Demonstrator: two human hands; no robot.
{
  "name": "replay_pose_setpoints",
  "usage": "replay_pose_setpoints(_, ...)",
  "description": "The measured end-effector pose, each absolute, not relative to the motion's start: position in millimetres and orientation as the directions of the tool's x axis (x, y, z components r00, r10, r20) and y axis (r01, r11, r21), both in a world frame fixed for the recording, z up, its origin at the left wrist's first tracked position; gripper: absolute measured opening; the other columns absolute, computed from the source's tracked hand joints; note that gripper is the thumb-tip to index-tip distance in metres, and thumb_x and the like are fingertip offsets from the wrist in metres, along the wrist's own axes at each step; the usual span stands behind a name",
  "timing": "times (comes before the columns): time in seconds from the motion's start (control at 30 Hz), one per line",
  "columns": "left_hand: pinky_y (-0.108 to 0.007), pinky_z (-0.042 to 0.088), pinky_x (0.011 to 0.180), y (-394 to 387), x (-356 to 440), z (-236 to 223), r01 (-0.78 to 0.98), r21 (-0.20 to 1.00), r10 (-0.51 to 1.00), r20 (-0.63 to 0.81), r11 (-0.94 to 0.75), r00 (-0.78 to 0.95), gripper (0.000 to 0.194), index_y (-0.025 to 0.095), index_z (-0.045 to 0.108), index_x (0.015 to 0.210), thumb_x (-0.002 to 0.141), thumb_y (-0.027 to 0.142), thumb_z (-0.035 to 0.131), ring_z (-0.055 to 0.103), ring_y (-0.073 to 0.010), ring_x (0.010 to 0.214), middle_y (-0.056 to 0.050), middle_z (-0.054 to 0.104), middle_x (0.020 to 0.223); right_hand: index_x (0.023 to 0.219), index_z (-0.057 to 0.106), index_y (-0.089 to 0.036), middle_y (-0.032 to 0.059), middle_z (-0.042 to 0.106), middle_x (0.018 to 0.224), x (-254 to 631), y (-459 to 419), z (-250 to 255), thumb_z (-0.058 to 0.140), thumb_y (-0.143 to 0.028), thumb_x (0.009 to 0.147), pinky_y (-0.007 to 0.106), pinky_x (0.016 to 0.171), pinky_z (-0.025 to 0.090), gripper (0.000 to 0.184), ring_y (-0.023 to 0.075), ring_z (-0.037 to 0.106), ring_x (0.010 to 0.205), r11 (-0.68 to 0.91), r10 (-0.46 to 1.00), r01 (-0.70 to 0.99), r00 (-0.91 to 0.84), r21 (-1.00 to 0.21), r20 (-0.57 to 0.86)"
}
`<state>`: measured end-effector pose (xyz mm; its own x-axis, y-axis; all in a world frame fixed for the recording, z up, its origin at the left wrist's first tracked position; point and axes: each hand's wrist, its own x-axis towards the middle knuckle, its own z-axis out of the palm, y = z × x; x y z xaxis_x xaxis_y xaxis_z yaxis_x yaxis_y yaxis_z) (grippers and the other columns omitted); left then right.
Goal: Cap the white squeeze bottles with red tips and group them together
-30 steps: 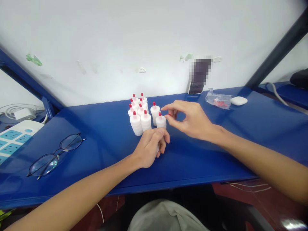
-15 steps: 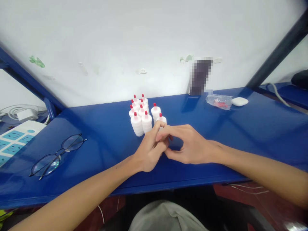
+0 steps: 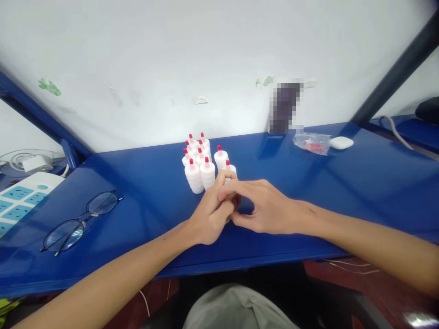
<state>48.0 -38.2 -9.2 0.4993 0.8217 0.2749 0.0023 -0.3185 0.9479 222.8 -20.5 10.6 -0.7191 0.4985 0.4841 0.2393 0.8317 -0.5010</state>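
My left hand [image 3: 209,219] and my right hand [image 3: 267,208] meet fingertip to fingertip over the blue table [image 3: 308,192], just in front of a cluster of several small white bottles with red caps [image 3: 200,167]. The left fingers are curled round a small white bottle that is almost wholly hidden. The right thumb and forefinger are pinched together at the top of that bottle, on a small red cap that barely shows. The nearest standing bottle [image 3: 230,169] is right behind the fingers.
Folded glasses [image 3: 78,219] lie at the left, with a white power strip [image 3: 20,196] and a coiled cable [image 3: 27,160] beyond them. At the back right are a clear bag of red caps [image 3: 310,144], a small white case [image 3: 340,142] and a phone [image 3: 284,112] leaning on the wall.
My right hand came down and left from beside the bottles, with the red cap pinched, to meet the left hand. The left hand lifted its fingers a little.
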Motion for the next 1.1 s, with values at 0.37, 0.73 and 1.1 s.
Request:
replay_pose_setpoints(0.37,-0.017,0.03,0.043,-47,49,-14,-0.135,0.908,0.817,0.415,-0.396,0.4,0.044,0.023,0.042,0.119,0.077,0.011,0.043,0.039,-0.0078,0.049,0.006,0.049,0.067,0.081,0.06,-0.019,-0.0011,0.064,0.072,214,-22,8,0.062,-0.018,0.083,0.027,0.065,0.043,0.002,0.012,0.055,0.067,0.919,0.389,0.206,-0.616,-0.336,0.686)
replay_pose_setpoints(0.73,-0.02,0.035,0.041,-39,50,-7,-0.232,0.956,0.861,0.269,-0.182,0.432,0.028,0.021,0.047,0.101,0.094,0.047,0.045,0.05,-0.0092,0.045,0.003,0.054,0.073,0.086,0.058,-0.024,-0.0037,0.05,0.057,234,-11,30,0.061,-0.028,0.085,0.032,0.059,0.041,0.006,0.0133,0.046,0.054,0.829,0.552,0.27,-0.254,-0.49,0.794)
replay_pose_setpoints(1.1,-0.026,0.026,0.052,-45,52,-1,0.271,0.759,0.645,0.245,-0.592,0.723,0.036,0.018,0.031,0.062,0.095,0.021,0.045,0.028,-0.008,0.051,0.006,0.033,0.054,0.092,0.061,-0.019,-0.008,0.048,0.056,226,28,36,0.062,-0.026,0.086,0.024,0.055,0.038,0.009,0.0082,0.044,0.051,0.741,0.667,0.438,-0.394,-0.509,0.632)
